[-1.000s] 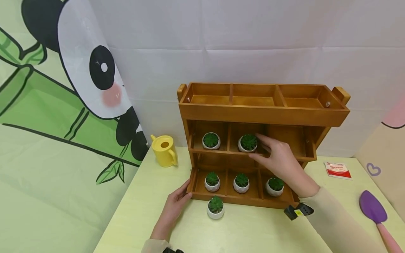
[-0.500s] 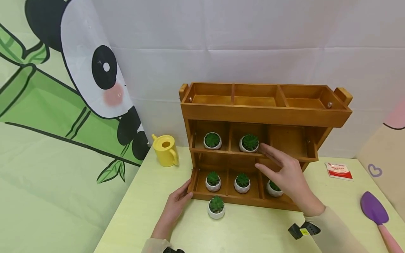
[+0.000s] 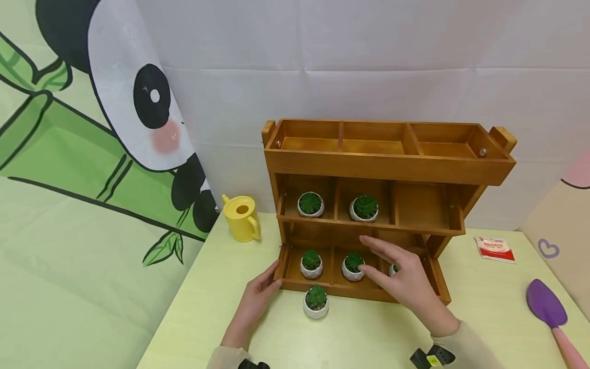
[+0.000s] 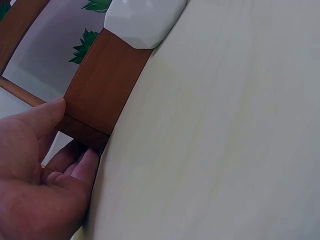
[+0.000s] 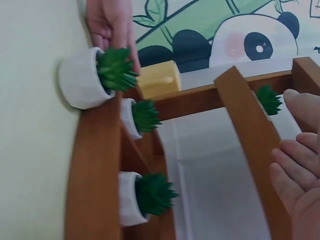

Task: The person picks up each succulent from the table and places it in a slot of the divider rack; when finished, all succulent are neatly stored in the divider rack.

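Observation:
A three-tier brown wooden plant shelf (image 3: 389, 169) stands on the table. My left hand (image 3: 255, 294) grips its lower left corner; in the left wrist view the thumb and curled fingers lie on either side of the shelf's end (image 4: 107, 82). My right hand (image 3: 405, 277) hovers before the bottom tier, fingers apart and holding nothing. It partly hides the bottom right potted succulent (image 3: 393, 270). Other succulents in white pots sit at the bottom left (image 3: 311, 264), bottom middle (image 3: 353, 266), middle-tier left (image 3: 311, 204) and middle-tier centre (image 3: 364, 208). One more potted succulent (image 3: 316, 302) stands on the table in front.
A yellow watering can (image 3: 241, 219) stands left of the shelf. To the right lie a red and white packet (image 3: 495, 249) and a purple trowel (image 3: 547, 303) with a pink handle. A panda-printed cloth (image 3: 129, 102) hangs at the left.
My right hand has let go of the middle-tier centre succulent, drawn back and moved down before the bottom tier. The left hand stays on the shelf corner.

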### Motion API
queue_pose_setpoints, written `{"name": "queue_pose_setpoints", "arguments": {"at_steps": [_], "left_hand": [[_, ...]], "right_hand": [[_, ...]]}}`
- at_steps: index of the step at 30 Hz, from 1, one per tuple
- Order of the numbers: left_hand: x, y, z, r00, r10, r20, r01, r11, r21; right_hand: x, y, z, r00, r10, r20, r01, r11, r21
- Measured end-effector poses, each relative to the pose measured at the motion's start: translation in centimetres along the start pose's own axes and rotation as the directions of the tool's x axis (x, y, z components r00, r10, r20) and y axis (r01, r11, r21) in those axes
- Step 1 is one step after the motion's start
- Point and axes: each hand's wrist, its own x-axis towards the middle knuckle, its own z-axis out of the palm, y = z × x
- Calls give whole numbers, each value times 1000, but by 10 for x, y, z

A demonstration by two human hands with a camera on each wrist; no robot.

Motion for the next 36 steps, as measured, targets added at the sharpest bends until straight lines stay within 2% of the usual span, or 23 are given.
{"name": "queue_pose_setpoints", "arguments": {"at_steps": [6, 11, 20, 29, 36], "left_hand": [[0, 1, 0, 999, 31, 12, -31, 1000, -3], [1, -1, -1, 1000, 23, 8, -23, 1000, -9], [0, -1, -1, 1000, 5, 1, -5, 1000, -15], [0, 1, -1, 1000, 11, 2, -11, 1000, -3], [-1, 2, 0, 1000, 3, -1, -3, 1000, 1]], "right_hand": [[-15, 8, 16, 992, 92, 89, -100, 990, 95], [-28, 16, 31, 977, 154, 149, -166, 983, 72], [-47, 25, 57, 947, 194, 256, -244, 953, 181], [-61, 34, 75, 930, 217, 295, -276, 945, 175], [-64, 35, 83, 934, 215, 286, -279, 938, 206]]}}
